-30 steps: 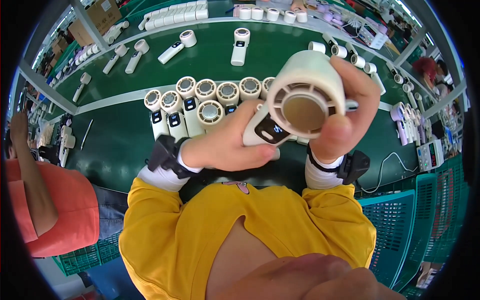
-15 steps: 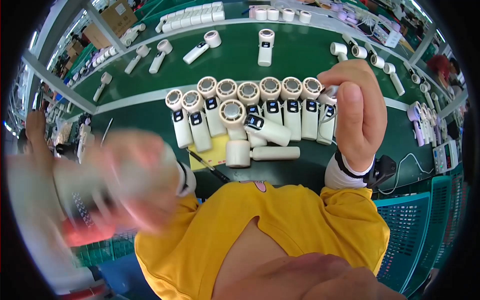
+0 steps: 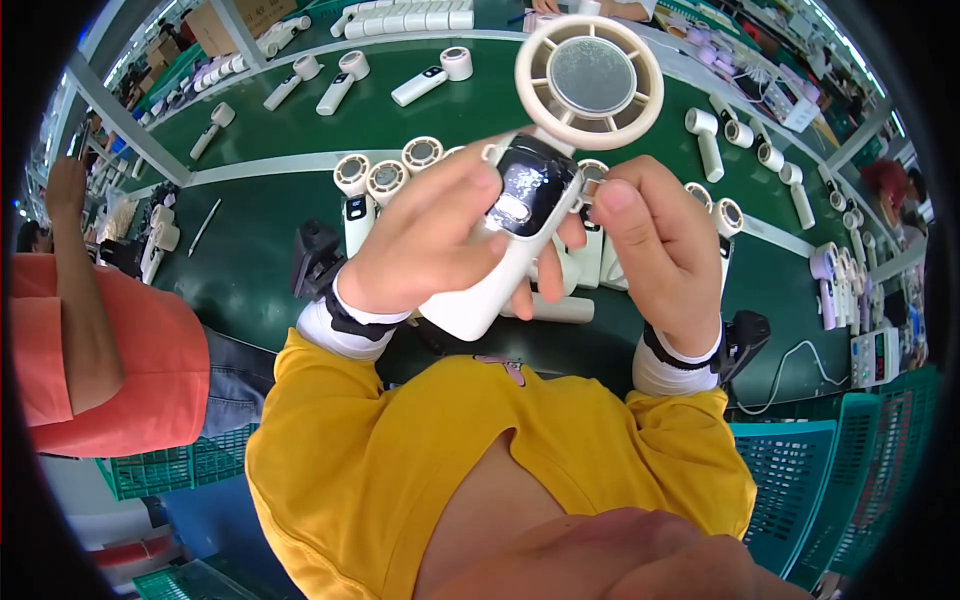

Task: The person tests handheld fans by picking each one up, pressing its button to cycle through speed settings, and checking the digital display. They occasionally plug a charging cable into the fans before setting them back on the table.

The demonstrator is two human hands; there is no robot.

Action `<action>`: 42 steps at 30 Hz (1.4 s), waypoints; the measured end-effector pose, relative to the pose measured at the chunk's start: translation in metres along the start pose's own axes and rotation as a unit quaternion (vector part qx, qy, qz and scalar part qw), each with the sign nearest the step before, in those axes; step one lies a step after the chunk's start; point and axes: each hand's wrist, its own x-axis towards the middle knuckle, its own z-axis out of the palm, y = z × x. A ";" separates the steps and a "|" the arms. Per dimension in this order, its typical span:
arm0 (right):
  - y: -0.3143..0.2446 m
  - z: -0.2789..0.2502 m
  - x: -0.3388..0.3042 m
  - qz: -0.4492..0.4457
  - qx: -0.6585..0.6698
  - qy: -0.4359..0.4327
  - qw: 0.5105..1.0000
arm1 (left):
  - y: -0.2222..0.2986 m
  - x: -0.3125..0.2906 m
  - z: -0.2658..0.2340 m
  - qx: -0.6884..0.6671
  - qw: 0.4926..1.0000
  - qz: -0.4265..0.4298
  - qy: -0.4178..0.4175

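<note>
A white handheld fan (image 3: 535, 185) with a round beige-rimmed head and a glossy dark panel is held up over the green table (image 3: 255, 290). It slants, its head up and to the right. My left hand (image 3: 425, 235) wraps the fan's handle from the left, some fingertips showing behind it. Beside the panel's right edge, my right hand (image 3: 665, 240) is closed in a pinch at a small pale loop-like part; what lies between thumb and finger cannot be made out. Behind my hands, several similar fans (image 3: 387, 180) lie in a cluster, partly hidden.
More white fans (image 3: 340, 92) are spread along the green surface beyond. A pen (image 3: 205, 227) lies at left, near a person in an orange shirt (image 3: 130, 350). At right are a white cable (image 3: 782, 375), a small box with a display (image 3: 876, 357) and teal baskets (image 3: 785, 480).
My left hand, blurred at the left before, has come to the middle with a fan in it. My right hand has moved slightly left and down to the fan's side. My view has shifted.
</note>
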 end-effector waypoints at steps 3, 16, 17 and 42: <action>-0.004 -0.012 -0.002 0.017 0.017 -0.053 0.998 | -0.006 0.004 -0.005 -0.071 0.993 -0.053 -0.075; 0.006 0.001 0.008 0.058 -0.035 -0.134 0.989 | -0.014 0.004 -0.028 0.066 0.994 0.007 -0.083; 0.007 0.003 0.009 0.057 -0.033 -0.139 0.988 | -0.016 0.003 -0.025 0.079 0.994 0.030 -0.074; 0.017 -0.002 0.010 0.049 0.001 0.068 0.996 | 0.008 -0.044 -0.034 -0.001 0.780 0.618 0.100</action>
